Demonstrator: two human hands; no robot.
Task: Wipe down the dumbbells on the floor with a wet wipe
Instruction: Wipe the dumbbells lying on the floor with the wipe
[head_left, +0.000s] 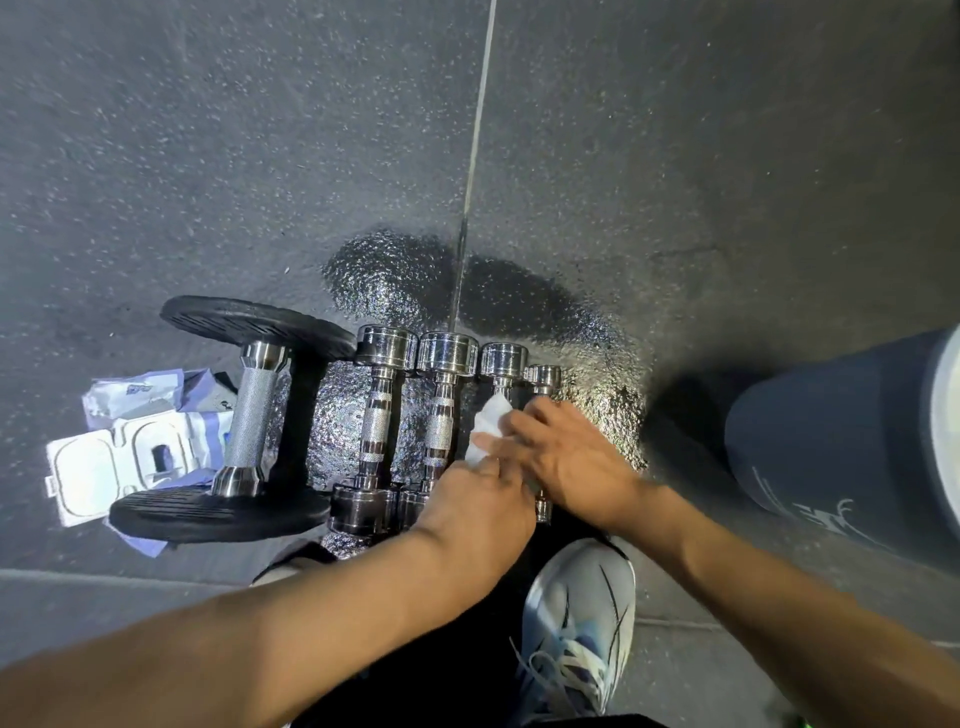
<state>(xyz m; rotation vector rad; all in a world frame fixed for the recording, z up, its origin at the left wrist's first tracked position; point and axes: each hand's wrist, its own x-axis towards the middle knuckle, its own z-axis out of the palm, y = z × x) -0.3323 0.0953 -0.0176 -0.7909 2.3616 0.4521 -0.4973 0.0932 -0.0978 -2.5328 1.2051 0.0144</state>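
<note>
Several chrome dumbbells lie side by side on the dark rubber floor; the two on the left (378, 421) (441, 415) are fully visible. A third chrome dumbbell (503, 359) and the smallest one (543, 375) show only their far heads. A white wet wipe (488, 423) is draped over the third dumbbell's handle. My right hand (566, 452) holds the wipe down on it, fingers curled over. My left hand (480, 501) covers the near end of these dumbbells; what its fingers grip is hidden. A larger dumbbell with black plates (249, 415) lies at the left.
An opened pack of wet wipes (130, 441) with a white flip lid lies on the floor left of the black-plate dumbbell. A wet patch (467, 291) darkens the floor behind the dumbbells. My shoe (576, 623) is below, and my knee in dark cloth (831, 447) at the right.
</note>
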